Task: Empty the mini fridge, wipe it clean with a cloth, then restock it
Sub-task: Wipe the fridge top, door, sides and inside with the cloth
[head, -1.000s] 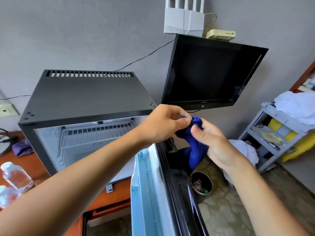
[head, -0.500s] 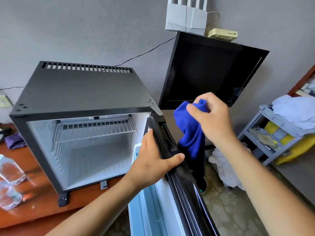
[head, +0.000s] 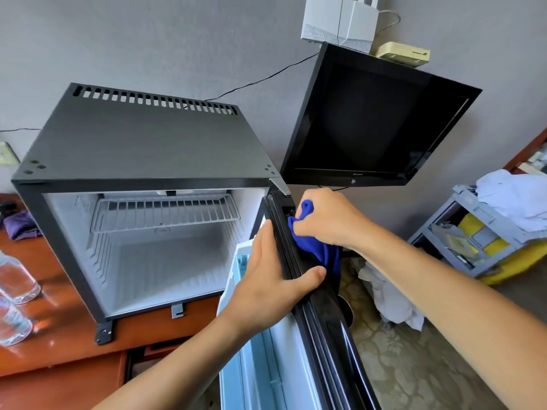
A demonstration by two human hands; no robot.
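Right grip point(head: 328, 220) bunched round soft blue cloth point(head: 322, 250); left grip point(head: 275, 279) around glossy door edge point(head: 325, 327).

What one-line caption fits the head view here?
Left hand steadies the open mini fridge door while the right hand presses a blue cloth against its outer face.

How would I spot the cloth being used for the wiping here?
Find the open black mini fridge on the wooden desk, then follow its swung-out door on the right. At the door's top edge, the right hand grips a bunched blue cloth. It is bright blue, unlike the purple cloth lying left of the fridge.
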